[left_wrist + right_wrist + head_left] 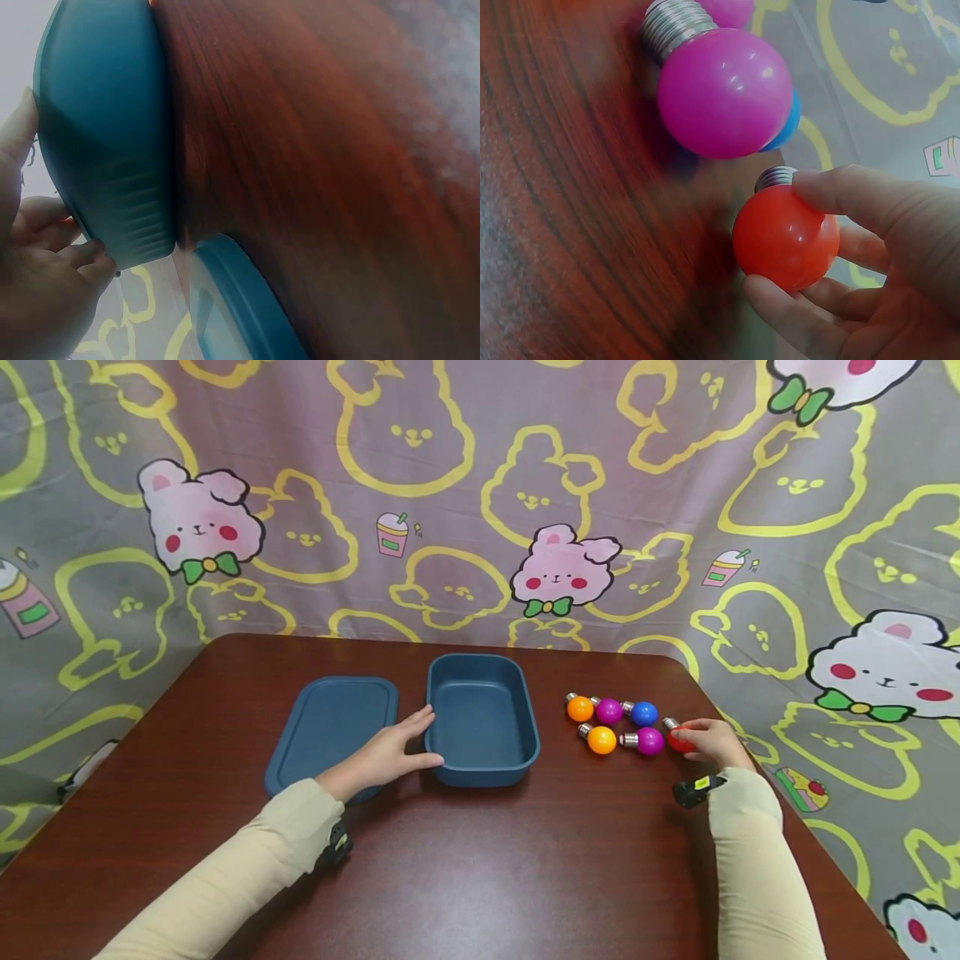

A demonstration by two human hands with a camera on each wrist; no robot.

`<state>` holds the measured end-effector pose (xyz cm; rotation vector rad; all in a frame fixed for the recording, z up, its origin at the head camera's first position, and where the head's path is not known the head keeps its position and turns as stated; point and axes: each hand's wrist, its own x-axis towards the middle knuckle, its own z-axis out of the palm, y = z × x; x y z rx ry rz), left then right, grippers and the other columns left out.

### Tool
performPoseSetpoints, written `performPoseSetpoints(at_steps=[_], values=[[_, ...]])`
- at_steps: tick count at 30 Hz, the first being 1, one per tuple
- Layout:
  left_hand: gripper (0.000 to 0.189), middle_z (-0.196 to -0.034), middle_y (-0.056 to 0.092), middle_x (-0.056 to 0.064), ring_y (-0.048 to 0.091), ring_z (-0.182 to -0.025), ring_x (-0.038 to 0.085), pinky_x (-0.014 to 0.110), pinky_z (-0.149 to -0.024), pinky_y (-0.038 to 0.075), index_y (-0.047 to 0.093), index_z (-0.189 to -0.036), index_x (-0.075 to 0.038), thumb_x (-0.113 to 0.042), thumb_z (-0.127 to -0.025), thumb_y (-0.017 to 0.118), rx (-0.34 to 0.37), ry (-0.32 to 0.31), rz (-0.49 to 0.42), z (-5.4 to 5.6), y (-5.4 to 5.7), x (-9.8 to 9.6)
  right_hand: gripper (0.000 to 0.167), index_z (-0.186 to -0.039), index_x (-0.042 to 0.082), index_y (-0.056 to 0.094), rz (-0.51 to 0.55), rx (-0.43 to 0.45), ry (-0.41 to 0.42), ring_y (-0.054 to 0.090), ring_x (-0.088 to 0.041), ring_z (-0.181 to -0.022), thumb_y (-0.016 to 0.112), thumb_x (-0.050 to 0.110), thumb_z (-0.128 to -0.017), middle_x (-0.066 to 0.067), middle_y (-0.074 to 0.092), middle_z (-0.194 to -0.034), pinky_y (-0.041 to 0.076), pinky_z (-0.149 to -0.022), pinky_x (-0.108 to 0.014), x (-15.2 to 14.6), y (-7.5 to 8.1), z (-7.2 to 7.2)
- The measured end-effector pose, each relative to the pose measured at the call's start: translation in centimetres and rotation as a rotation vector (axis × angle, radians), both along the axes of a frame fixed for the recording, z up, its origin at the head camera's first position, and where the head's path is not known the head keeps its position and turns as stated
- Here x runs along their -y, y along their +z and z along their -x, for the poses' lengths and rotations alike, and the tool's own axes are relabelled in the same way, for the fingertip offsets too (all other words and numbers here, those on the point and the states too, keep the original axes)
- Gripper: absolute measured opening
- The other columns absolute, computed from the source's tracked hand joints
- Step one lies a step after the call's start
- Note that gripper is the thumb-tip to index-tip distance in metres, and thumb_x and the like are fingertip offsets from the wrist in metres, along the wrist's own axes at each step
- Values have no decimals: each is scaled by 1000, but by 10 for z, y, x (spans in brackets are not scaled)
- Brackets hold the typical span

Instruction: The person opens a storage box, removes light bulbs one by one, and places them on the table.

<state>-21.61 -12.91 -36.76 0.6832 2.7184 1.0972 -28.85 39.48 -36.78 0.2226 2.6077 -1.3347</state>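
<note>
At the right of the table, my right hand (717, 746) pinches a red light bulb (784, 238) between thumb and fingers. Its metal screw base points away from the palm in the right wrist view. My left hand (384, 755) lies along the left side of an open blue box (482, 718), fingers extended. Thumb and fingertips meet the box's rim and side wall in the left wrist view. Close to the right hand are a purple bulb (649, 741) and a blue bulb (644, 714), both lying on their sides.
A blue lid (330, 727) lies flat left of the box, partly under the left forearm and hand. Between box and right hand lie two orange bulbs (602, 740) and another purple bulb (608, 711). A patterned cloth (450, 585) hangs behind the brown table (525, 868).
</note>
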Motion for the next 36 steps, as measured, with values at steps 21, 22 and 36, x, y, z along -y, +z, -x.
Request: performPoseSetpoints(at_steps=[21, 22, 36], values=[[79, -151, 16, 12, 16, -136, 28, 50, -103, 24, 27, -144, -1, -38, -85, 65, 3, 6, 9, 0, 1, -1, 56, -124, -21, 34, -17, -9, 14, 51, -34, -93, 57, 18, -91, -31, 43, -112, 52, -73, -38, 7, 3, -3], [79, -151, 16, 13, 16, -136, 28, 50, -102, 24, 27, -144, -1, -39, -85, 64, 0, 5, 13, -1, 2, -1, 56, -124, -21, 34, -17, -10, 17, 51, -35, -94, 57, 18, -91, -32, 43, -112, 52, -74, -38, 7, 3, -3], [78, -151, 17, 12, 16, -136, 27, 49, -103, 24, 27, -144, -1, -35, -85, 65, 0, 10, 9, 1, 0, -1, 64, -129, -21, 26, -5, 13, 3, 43, -43, -104, 56, 21, -92, -34, 36, -119, 50, -78, -41, 4, 2, -3]])
